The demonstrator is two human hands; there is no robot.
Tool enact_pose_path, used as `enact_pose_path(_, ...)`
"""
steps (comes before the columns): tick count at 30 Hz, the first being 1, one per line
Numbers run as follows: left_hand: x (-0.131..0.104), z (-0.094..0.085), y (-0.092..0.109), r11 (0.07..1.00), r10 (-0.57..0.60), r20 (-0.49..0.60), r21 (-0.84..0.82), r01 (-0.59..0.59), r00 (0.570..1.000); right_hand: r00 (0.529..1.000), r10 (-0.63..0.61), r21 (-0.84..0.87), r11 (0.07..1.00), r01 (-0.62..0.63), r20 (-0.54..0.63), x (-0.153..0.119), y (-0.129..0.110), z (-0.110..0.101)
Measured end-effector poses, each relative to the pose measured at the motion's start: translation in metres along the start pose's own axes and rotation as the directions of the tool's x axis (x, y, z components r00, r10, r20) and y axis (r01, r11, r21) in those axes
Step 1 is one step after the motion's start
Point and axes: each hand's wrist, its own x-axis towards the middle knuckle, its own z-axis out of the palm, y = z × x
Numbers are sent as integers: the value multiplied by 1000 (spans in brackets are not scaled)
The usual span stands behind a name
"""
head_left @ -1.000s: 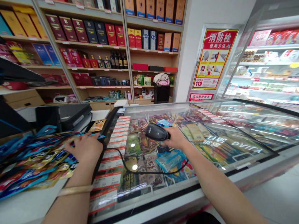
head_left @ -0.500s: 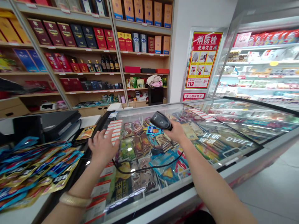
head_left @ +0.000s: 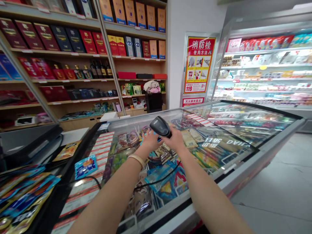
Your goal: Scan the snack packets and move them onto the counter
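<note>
My right hand (head_left: pixel 174 139) is wrapped round the handle of a black barcode scanner (head_left: pixel 159 126), held over the glass top of a chest freezer (head_left: pixel 168 187). Just below the scanner head, my left hand (head_left: pixel 150 143), with a bangle on its wrist, has its fingers closed on a blue snack packet (head_left: pixel 160 139). Most of that packet is hidden by the fingers and scanner. Another blue packet (head_left: pixel 85 166) lies flat on the glass at the left, beside the scanner's black cable (head_left: pixel 162 178).
Several blue and gold packets (head_left: pixel 29 198) are heaped at the lower left. One orange-gold packet (head_left: pixel 67 150) lies apart, near a black device (head_left: pixel 31 143). Shelves of boxed bottles (head_left: pixel 73 39) stand behind. A lit display fridge (head_left: pixel 265 68) is at the right.
My left hand has moved right, from the freezer's left side to the packet under the scanner. A blue packet now shows on the glass at the left. The view has turned right.
</note>
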Motion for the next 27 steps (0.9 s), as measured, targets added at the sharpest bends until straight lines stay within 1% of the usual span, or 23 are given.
enact_pose_path(3, 4, 8, 1, 1000, 17, 43, 14, -18, 999, 999, -9, -8, 1000, 9, 31, 0, -1, 2)
enact_pose_path(6, -9, 12, -4, 999, 27, 45, 16, -28, 999, 998, -20, -26, 999, 22, 68, 0, -4, 3)
enact_pose_path(8, -27, 12, -10, 999, 54, 20, 4, -54, 998, 996, -28, -41, 999, 32, 85, 1, -7, 3)
enact_pose_path(12, -71, 7, -31, 980, 175, -76, -84, -181, 982, 992, -57, -43, 997, 62, 109, -1, -13, 3)
enact_pose_path(13, -81, 5, -36, 973, 195, -86, -106, -203, 977, 991, -67, -39, 997, 72, 118, -2, -14, 3)
enact_pose_path(15, -99, 1, -45, 966, 195, -88, -155, -207, 977, 988, -86, -31, 995, 91, 131, -3, -15, 4)
enact_pose_path(17, -112, -4, -52, 957, 150, -102, -235, -171, 983, 985, -106, -24, 994, 110, 140, -5, -15, 7)
enact_pose_path(20, -126, -12, -57, 921, 38, -205, -373, -114, 978, 980, -127, -14, 991, 131, 154, -7, -14, 10)
enact_pose_path(22, -133, -18, -59, 896, -38, -293, -433, -97, 955, 978, -137, -8, 990, 140, 156, -8, -14, 12)
enact_pose_path(24, -140, -24, -63, 871, -117, -354, -485, -75, 928, 976, -151, 1, 988, 153, 158, -9, -13, 13)
enact_pose_path(26, -145, -28, -71, 818, -218, -375, -573, -41, 901, 972, -165, 11, 986, 166, 166, -9, -12, 14)
enact_pose_path(27, -148, -29, -76, 769, -275, -372, -638, -29, 887, 971, -170, 13, 985, 170, 168, -10, -12, 15)
